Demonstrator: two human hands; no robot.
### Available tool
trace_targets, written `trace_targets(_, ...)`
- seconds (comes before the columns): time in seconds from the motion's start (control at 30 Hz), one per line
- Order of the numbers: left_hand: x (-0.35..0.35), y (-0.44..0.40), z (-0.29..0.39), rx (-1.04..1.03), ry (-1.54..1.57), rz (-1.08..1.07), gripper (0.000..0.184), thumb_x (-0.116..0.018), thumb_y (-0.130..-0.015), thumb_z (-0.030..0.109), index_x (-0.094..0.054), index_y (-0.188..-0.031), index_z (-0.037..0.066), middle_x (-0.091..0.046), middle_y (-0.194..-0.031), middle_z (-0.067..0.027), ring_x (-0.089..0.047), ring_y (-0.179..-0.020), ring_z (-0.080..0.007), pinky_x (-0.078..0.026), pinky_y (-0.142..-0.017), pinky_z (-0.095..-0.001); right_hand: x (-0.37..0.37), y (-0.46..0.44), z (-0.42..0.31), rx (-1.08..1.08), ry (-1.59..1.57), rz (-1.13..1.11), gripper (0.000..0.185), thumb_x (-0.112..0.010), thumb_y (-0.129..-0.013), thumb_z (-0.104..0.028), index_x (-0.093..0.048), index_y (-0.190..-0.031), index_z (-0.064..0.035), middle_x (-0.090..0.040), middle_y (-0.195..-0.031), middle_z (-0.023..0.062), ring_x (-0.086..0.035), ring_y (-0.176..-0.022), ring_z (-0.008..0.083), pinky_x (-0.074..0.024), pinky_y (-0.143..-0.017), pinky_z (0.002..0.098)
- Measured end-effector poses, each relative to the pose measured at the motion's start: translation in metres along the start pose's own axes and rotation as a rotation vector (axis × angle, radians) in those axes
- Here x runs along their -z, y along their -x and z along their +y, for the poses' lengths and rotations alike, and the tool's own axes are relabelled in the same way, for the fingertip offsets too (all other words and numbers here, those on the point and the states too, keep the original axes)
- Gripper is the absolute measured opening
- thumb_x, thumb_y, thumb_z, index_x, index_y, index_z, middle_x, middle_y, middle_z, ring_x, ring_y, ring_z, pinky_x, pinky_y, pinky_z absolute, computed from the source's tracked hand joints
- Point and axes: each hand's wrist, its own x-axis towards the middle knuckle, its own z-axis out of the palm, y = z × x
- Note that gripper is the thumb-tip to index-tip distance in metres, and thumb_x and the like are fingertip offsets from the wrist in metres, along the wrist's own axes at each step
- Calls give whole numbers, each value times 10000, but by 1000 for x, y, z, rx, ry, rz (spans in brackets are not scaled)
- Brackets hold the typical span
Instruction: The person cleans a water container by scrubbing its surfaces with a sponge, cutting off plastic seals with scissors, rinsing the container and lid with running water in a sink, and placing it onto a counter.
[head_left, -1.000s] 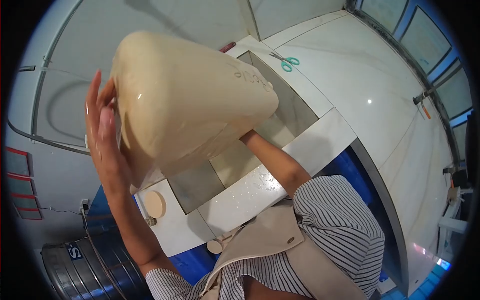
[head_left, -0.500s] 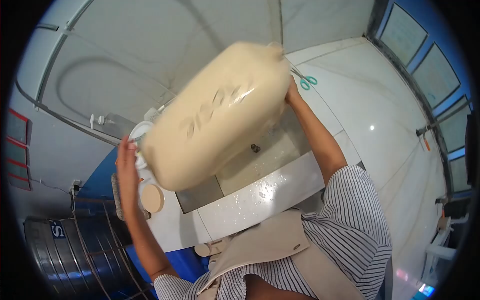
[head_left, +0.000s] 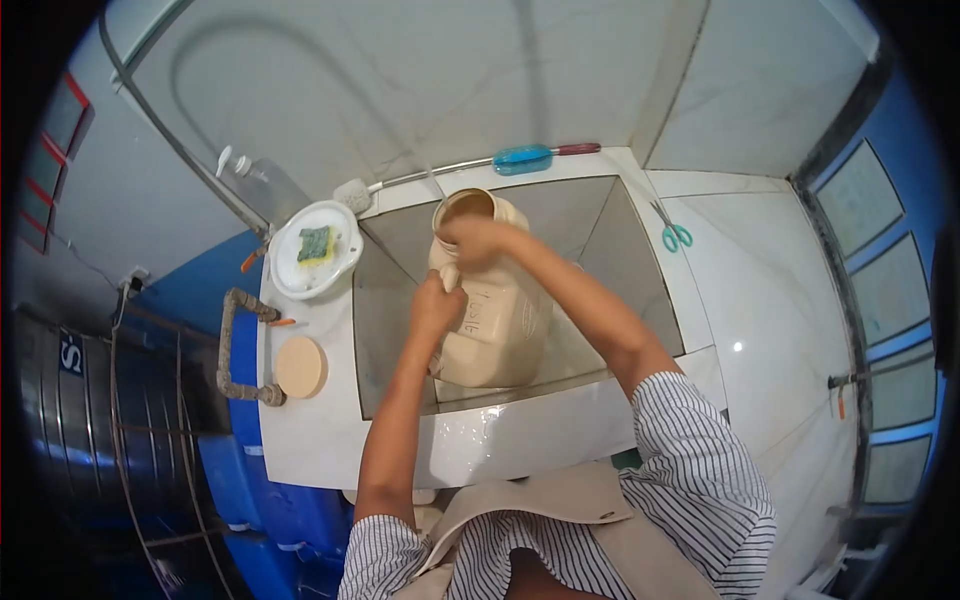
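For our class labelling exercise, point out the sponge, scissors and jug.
Sponge [head_left: 316,246]: head view, green face.
Scissors [head_left: 670,228]: head view, where blades meet handles.
Jug [head_left: 500,325]: head view, side of body.

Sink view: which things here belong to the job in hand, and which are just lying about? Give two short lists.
In the job:
cream jug, with left hand at its handle and right hand at its mouth
sink around it

Seemingly lying about:
scissors
sponge
pump bottle
round cream disc, perhaps a lid
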Motion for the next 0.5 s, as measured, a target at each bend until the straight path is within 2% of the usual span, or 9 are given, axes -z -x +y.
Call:
trace_targets(0.07, -4, 0, -14, 91, 72, 18, 383, -596, -712, 175, -544, -960, -111, -596, -889, -327, -592, -858, -446, -462, -773, -469, 26, -43, 20, -260, -786, -55, 198, -634, -664, -65, -635, -821, 56, -647, -785, 159, -641, -708, 234, -490, -571, 342)
trace_targets(0.1, 2, -1, -23, 157, 139, 31, 381, -591, -712, 169, -542, -953, -122, -593, -889, -335, -592, -863, -448, -464, -778, -464, 33, -61, 28, -201, -570, -12, 142, -614, -679, -27, -635, -790, 58, -640, -743, 139, -638, -655, 225, -508, -557, 330)
trace_targets(0.17, 1, -1, -34, 209, 155, 51, 386, -582, -720, 178, -544, -953, -128, -592, -894, -338, -593, -869, -448, -466, -781, -458, 37, -72, 35, -131, -361, 30, 91, -595, -694, 11, -636, -758, 61, -633, -701, 119, -635, -602, 215, -526, -544, 318)
trace_targets(0.23, 3, 1, -46, 256, 171, 62, 392, -573, -728, 186, -545, -953, -134, -591, -900, -341, -594, -874, -449, -468, -785, -452, 56, -72, 17, -641, -850, -14, 84, -579, -702, 58, -639, -761, 57, -631, -722, 110, -629, -582, 195, -557, -573, 293)
trace_targets(0.33, 9, 1, -61, 292, 202, 83, 428, -567, -761, 248, -555, -965, -128, -591, -910, -342, -594, -882, -447, -469, -789, -448, 66, -66, 6, -676, -832, -148, 86, -562, -727, 41, -637, -763, 60, -638, -742, 142, -643, -609, 206, -569, -590, 282)
trace_targets(0.43, 23, -11, -55, 216, 122, 17, 461, -575, -795, 329, -568, -981, -93, -608, -936, -306, -596, -872, -451, -473, -769, -454, 70, -75, 14, -616, -810, -232, 122, -518, -755, 35, -620, -813, 67, -638, -774, 166, -656, -641, 209, -568, -589, 279)
trace_targets(0.5, 35, -21, -44, -30, 61, -86, 502, -580, -813, 418, -575, -1016, -41, -619, -959, -259, -590, -887, -434, -473, -770, -447, 80, -75, 3, -615, -788, -245, 141, -498, -759, 43, -611, -840, 73, -636, -780, 172, -661, -652, 213, -569, -595, 277)
